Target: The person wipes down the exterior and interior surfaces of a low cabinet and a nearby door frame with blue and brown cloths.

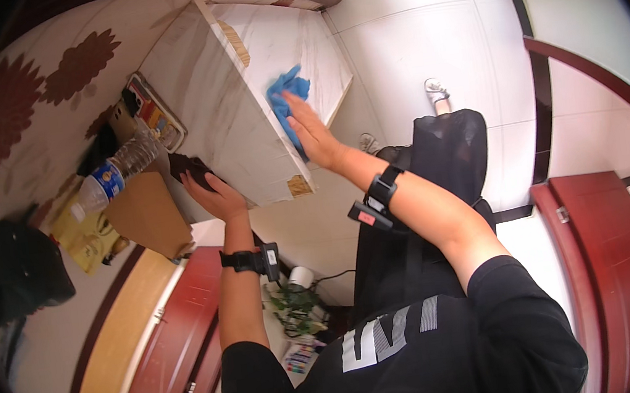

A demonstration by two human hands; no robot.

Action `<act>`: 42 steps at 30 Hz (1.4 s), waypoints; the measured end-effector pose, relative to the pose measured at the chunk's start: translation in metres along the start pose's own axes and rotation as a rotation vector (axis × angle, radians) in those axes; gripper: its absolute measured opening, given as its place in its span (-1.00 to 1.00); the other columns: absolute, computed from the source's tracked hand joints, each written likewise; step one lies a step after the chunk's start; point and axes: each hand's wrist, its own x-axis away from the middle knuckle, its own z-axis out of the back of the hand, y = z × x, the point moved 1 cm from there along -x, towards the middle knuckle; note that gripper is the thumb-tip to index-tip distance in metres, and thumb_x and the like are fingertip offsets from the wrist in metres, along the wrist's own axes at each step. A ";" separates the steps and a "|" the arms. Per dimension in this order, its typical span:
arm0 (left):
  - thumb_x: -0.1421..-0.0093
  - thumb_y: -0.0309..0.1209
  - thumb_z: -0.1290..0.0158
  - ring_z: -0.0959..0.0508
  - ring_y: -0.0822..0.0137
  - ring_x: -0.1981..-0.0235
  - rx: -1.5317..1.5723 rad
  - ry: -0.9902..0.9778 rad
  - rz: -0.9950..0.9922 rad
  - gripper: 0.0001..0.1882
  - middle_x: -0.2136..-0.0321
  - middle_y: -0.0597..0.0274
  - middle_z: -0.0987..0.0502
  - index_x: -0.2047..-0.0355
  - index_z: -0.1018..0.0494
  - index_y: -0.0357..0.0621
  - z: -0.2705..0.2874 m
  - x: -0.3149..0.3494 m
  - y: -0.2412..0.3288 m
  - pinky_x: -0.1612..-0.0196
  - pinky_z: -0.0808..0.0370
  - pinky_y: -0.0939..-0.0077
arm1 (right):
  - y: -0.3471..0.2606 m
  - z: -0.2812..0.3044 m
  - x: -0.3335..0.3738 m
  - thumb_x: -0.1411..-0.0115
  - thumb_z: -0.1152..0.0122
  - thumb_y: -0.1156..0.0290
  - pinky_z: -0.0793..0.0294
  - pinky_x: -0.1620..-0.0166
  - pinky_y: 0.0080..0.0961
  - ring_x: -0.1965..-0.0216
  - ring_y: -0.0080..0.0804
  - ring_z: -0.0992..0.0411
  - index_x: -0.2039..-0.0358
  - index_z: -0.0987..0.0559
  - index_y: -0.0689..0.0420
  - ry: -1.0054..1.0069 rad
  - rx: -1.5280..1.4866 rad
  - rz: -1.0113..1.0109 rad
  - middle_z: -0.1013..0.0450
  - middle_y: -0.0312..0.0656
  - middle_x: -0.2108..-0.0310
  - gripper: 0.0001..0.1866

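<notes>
My right hand (311, 129) reaches to a white marble-patterned cabinet (203, 78) with its fingers long and flattened over a crumpled blue cloth (289, 95). The cloth lies against the cabinet's right-hand face, and the fingertips are a little blurred. My left hand (217, 199) is at the cabinet's near left edge, with thumb and fingers around a dark brown, soft-looking piece (190, 166) whose kind I cannot make out. Chipped spots along the cabinet's edge show bare tan board.
Beside my left hand lie a clear plastic bottle (119, 171) with a blue label, a phone-like item (156, 109) and a brown cardboard piece (149, 214). A dark bag (27, 265) is at far left. A leafy plant (296, 306) stands below. White floor tiles (398, 42) extend right.
</notes>
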 end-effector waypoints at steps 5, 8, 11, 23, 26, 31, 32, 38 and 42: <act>-0.25 -0.22 0.21 -0.09 -0.11 -0.20 0.062 -0.074 0.023 -0.44 -0.16 -0.24 -0.10 -0.10 -0.11 -0.47 -0.011 -0.004 0.005 -0.25 0.02 0.13 | 0.119 0.030 -0.017 -0.32 0.28 0.19 0.12 -0.28 -0.32 -0.27 -0.05 0.05 -0.15 -0.18 0.35 0.355 0.168 -0.107 -0.04 0.13 -0.22 -0.46; -0.26 -0.23 0.21 -0.09 -0.09 -0.21 0.106 -0.069 0.049 -0.43 -0.17 -0.22 -0.10 -0.12 -0.10 -0.46 -0.011 0.000 -0.003 -0.25 0.02 0.14 | 0.129 0.025 0.000 -0.31 0.27 0.19 0.11 -0.28 -0.32 -0.27 -0.05 0.04 -0.13 -0.20 0.38 0.401 0.104 -0.189 -0.07 0.15 -0.21 -0.46; -0.26 -0.25 0.21 -0.08 -0.07 -0.22 0.116 -0.045 0.031 -0.44 -0.18 -0.20 -0.09 -0.13 -0.08 -0.45 -0.005 0.000 -0.009 -0.25 0.03 0.15 | 0.075 0.005 0.005 -0.30 0.21 0.22 0.12 -0.28 -0.31 -0.27 -0.04 0.05 -0.17 -0.20 0.27 0.171 0.125 0.026 -0.03 0.11 -0.23 -0.49; -0.30 -0.23 0.28 -0.17 0.02 -0.16 0.117 -0.115 0.070 -0.44 -0.16 -0.16 -0.11 -0.16 -0.02 -0.43 -0.012 -0.003 0.002 -0.21 -0.06 0.24 | 0.123 0.044 -0.068 -0.29 0.22 0.25 0.07 -0.26 -0.26 -0.23 0.07 0.01 -0.17 -0.17 0.25 0.253 0.236 -0.007 -0.03 0.18 -0.20 -0.50; -0.31 -0.22 0.30 -0.15 0.03 -0.17 0.116 -0.124 0.154 -0.43 -0.17 -0.16 -0.08 -0.17 0.00 -0.43 -0.006 0.003 0.011 -0.22 -0.05 0.24 | 0.101 0.028 -0.034 -0.29 0.22 0.24 0.08 -0.27 -0.25 -0.25 0.07 0.05 -0.18 -0.13 0.27 0.178 0.205 -0.069 0.01 0.19 -0.21 -0.48; -0.31 -0.16 0.29 0.07 0.02 -0.28 0.221 -0.302 0.212 -0.36 -0.25 -0.17 0.10 -0.21 0.10 -0.41 -0.008 0.031 0.076 -0.28 0.13 0.18 | -0.009 0.011 -0.038 -0.24 0.15 0.26 0.11 -0.27 -0.11 -0.23 0.10 0.02 -0.19 -0.19 0.15 -0.100 0.120 0.285 -0.06 0.06 -0.20 -0.48; -0.29 -0.16 0.29 0.13 -0.04 -0.30 0.240 -0.340 0.158 -0.35 -0.26 -0.20 0.14 -0.22 0.11 -0.41 -0.010 0.036 0.098 -0.28 0.19 0.12 | -0.010 0.010 -0.052 -0.23 0.14 0.28 0.11 -0.27 -0.11 -0.23 0.10 0.02 -0.19 -0.19 0.15 -0.095 0.135 0.345 -0.05 0.07 -0.21 -0.48; -0.22 -0.07 0.24 0.06 -0.18 -0.26 0.106 -0.415 -0.279 -0.28 -0.23 -0.31 0.09 -0.19 0.05 -0.43 -0.033 -0.030 0.119 -0.25 0.13 0.04 | 0.041 0.041 -0.131 -0.25 0.19 0.33 0.05 -0.26 -0.21 -0.22 0.08 0.00 -0.16 -0.19 0.25 0.112 0.224 0.156 -0.06 0.16 -0.19 -0.51; -0.19 0.01 0.22 0.05 -0.20 -0.26 0.078 -0.413 -0.308 -0.21 -0.21 -0.36 0.09 -0.19 0.05 -0.43 -0.035 -0.034 0.115 -0.24 0.08 0.03 | 0.101 0.048 -0.110 -0.26 0.21 0.31 0.02 -0.24 -0.18 -0.19 0.10 -0.04 -0.14 -0.22 0.26 0.293 0.183 -0.057 -0.07 0.19 -0.18 -0.53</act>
